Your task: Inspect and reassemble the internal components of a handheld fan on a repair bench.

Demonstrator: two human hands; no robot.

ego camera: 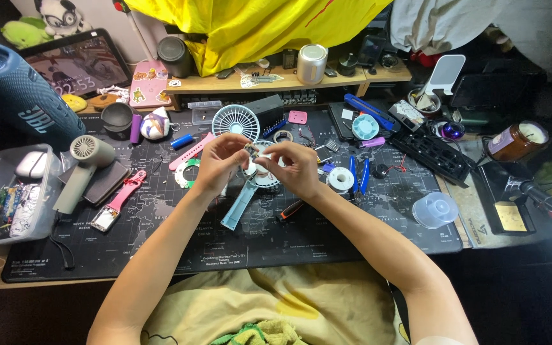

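Both forearms are bare from the elbows down, with no sleeves reaching into view. The left hand (217,161) wears no ring, watch or glove, and its wrist is uncovered. The right hand (294,167) is likewise ungloved and free of jewellery, with short fingernails. Over the lap lies pale yellow cloth (276,306) with darker yellow patches and thin black line drawing, and a green and yellow knitted piece (250,333) shows at the lower edge.

Bright overhead light at centre, dark vignetted corners, wide-angle bowing at edges, sharp focus mid-frame
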